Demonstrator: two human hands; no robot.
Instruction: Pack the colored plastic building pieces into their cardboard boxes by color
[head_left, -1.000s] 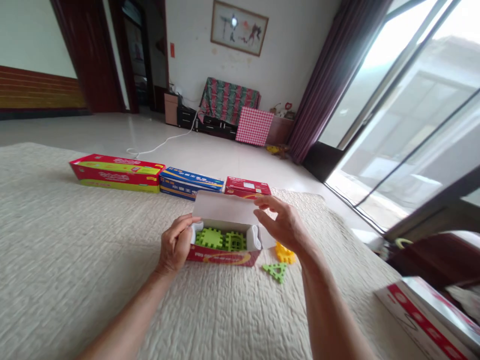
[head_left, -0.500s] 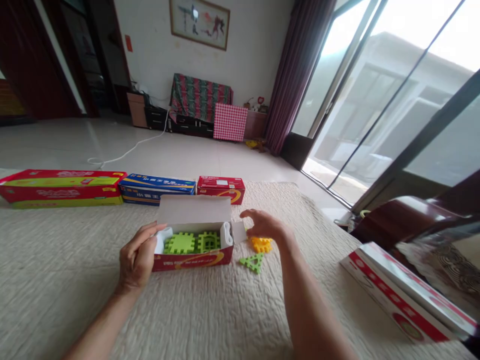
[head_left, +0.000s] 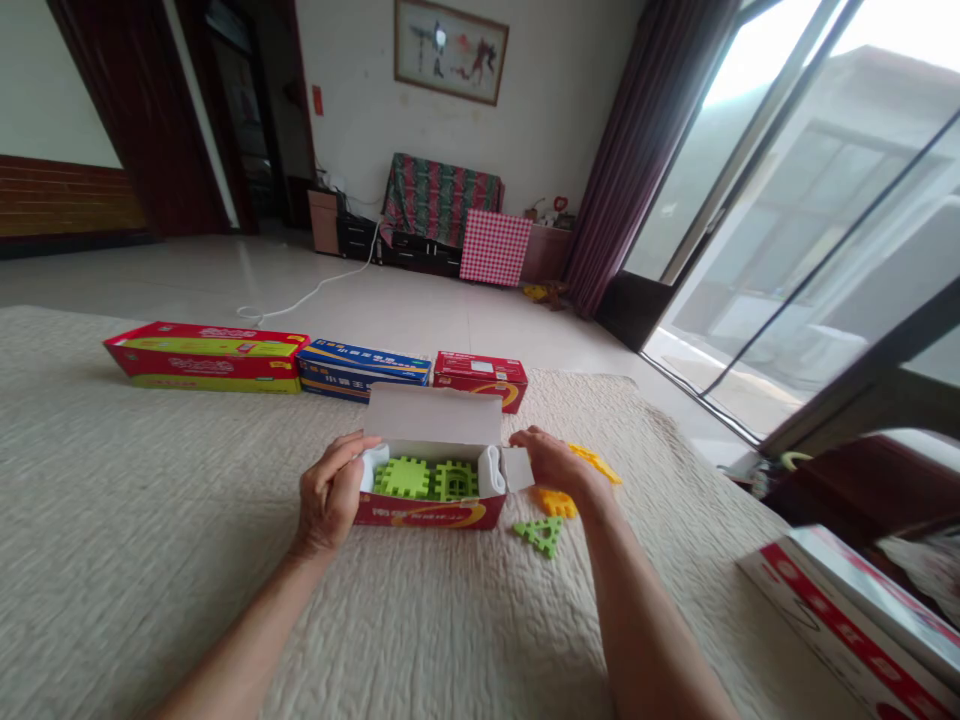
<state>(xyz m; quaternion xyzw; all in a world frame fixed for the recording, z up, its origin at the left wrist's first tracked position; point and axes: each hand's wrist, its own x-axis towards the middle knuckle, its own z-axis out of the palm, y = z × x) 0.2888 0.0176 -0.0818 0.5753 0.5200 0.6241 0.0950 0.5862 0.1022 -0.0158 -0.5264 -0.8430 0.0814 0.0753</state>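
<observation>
An open red box [head_left: 427, 513] stands on the beige quilted cover, its white lid [head_left: 435, 413] raised at the back. Inside lie green toothed pieces [head_left: 405, 478] between rolls of white padding [head_left: 491, 470]. My left hand [head_left: 334, 490] grips the box's left end, thumb outside and fingers at the rim. My right hand [head_left: 555, 465] is at the right end beside the white side flap [head_left: 517, 468], fingers bent together; whether they pinch anything is hidden. A green triangular piece [head_left: 540, 536] and yellow pieces [head_left: 556, 502] lie under and beside my right hand.
Behind the open box stand a long red and green box [head_left: 217, 358], a blue box [head_left: 360, 370] and a smaller red box [head_left: 481, 378] in a row. A white and red box [head_left: 847, 620] sits at the right. Beyond the quilted cover [head_left: 187, 480] is a tiled floor.
The view has swung left, so everything appears further right. My right hand has lowered beside the side flap, uncovering more of the yellow pieces. My left hand keeps its hold on the box.
</observation>
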